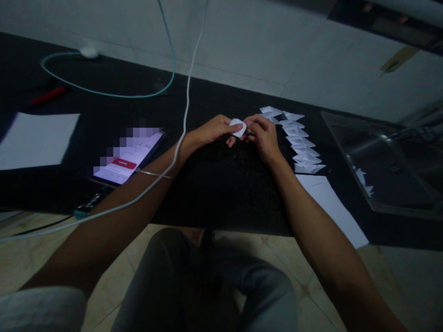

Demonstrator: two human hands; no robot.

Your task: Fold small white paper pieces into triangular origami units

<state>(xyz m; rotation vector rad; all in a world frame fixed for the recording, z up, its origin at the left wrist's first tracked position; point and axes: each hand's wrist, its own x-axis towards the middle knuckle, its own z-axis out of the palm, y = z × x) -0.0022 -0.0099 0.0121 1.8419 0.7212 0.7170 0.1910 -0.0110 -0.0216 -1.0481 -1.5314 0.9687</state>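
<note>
A small folded piece of white paper (238, 128) is held above the dark counter. My left hand (218, 129) pinches it, with the thumb lying across its face. Curled at its right edge, my right hand (263, 135) has its fingertips on the paper, partly hidden behind it. Just right of that hand, several folded white paper pieces (300, 140) with pointed ends stand in a slanting row. Sheets of white paper (325, 203) lie below the row, partly behind my right forearm.
On the left, a lit phone (126, 159) and a white sheet (41, 138) lie on the counter (221, 198). A white cable (188, 87) hangs across my left forearm. A teal cord (114, 96) loops behind. At right is a sink (391, 161) with paper scraps (363, 181).
</note>
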